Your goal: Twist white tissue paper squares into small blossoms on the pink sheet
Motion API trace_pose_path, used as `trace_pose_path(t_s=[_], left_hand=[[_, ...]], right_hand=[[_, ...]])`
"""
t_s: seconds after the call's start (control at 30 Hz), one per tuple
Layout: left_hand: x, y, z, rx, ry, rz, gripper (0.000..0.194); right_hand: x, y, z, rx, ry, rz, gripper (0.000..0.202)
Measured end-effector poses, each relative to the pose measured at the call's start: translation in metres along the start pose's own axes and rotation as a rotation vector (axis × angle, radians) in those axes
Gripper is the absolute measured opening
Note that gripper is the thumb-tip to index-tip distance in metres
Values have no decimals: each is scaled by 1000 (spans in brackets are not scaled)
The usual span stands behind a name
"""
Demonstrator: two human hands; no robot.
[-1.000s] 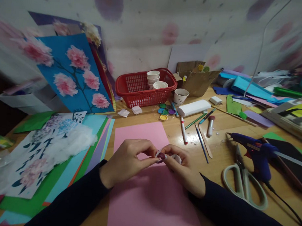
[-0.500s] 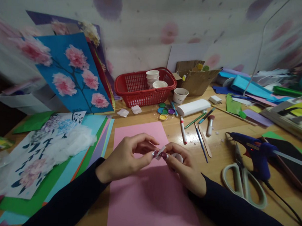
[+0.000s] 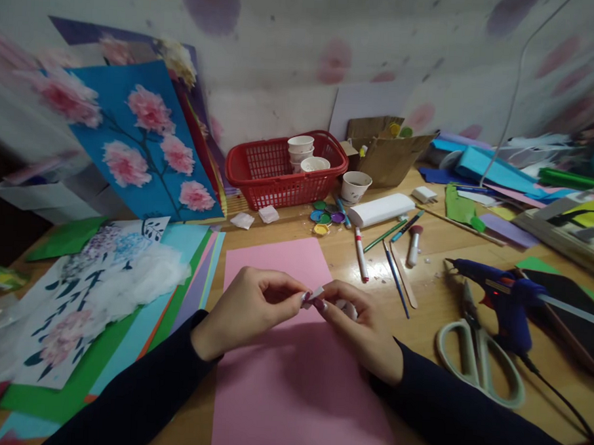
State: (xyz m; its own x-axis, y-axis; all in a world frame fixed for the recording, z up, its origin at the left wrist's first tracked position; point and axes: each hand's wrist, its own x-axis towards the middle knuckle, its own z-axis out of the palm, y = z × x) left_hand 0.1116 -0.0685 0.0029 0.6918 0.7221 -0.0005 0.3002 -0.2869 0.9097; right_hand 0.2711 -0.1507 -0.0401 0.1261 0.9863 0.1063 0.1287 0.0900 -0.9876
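Both my hands meet above a pink sheet of paper (image 3: 289, 406) on the wooden table. Thumb and fingertips of my left hand (image 3: 254, 309) pinch one end of a small white paper strip (image 3: 316, 293). My right hand (image 3: 364, 327) grips the same strip between thumb and index finger. More crumpled white material (image 3: 347, 308) is tucked in the curled fingers of my right hand; its full shape is hidden.
At the back stands a red basket (image 3: 279, 185) with white cups. Brushes and a red-capped marker (image 3: 361, 255) lie beyond my right hand. Scissors (image 3: 478, 361) and a blue glue gun (image 3: 500, 303) are at right. Papers with white fluff (image 3: 151, 278) cover the left.
My left fingers have closed tighter, the fingertips coming down onto the thumb. The white strip has tilted flatter between both hands. Everything else stays in place.
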Motion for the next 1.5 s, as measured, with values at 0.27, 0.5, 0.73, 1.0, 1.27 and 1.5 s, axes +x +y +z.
trace_pose_path(t_s=[0.27,0.5,0.73,1.0,1.27,1.5], left_hand=[[-4,2,3,117,47,34,14],[0,2,1,36,61,-26,12],[4,-7,-1,-89,93,-63,11],[10,-11,-9,-280,108,-163,13],[13,-8,-14,-354,193,-175,17],[13,-13,-18,-241,227,-92,21]], right_hand=[[-1,3,0,-25,-14,38,21],[0,1,0,-24,-2,52,21],[2,-1,0,26,11,69,23],[2,0,0,54,17,95,24],[2,-1,0,74,41,100,22],[2,2,1,69,30,91,24]])
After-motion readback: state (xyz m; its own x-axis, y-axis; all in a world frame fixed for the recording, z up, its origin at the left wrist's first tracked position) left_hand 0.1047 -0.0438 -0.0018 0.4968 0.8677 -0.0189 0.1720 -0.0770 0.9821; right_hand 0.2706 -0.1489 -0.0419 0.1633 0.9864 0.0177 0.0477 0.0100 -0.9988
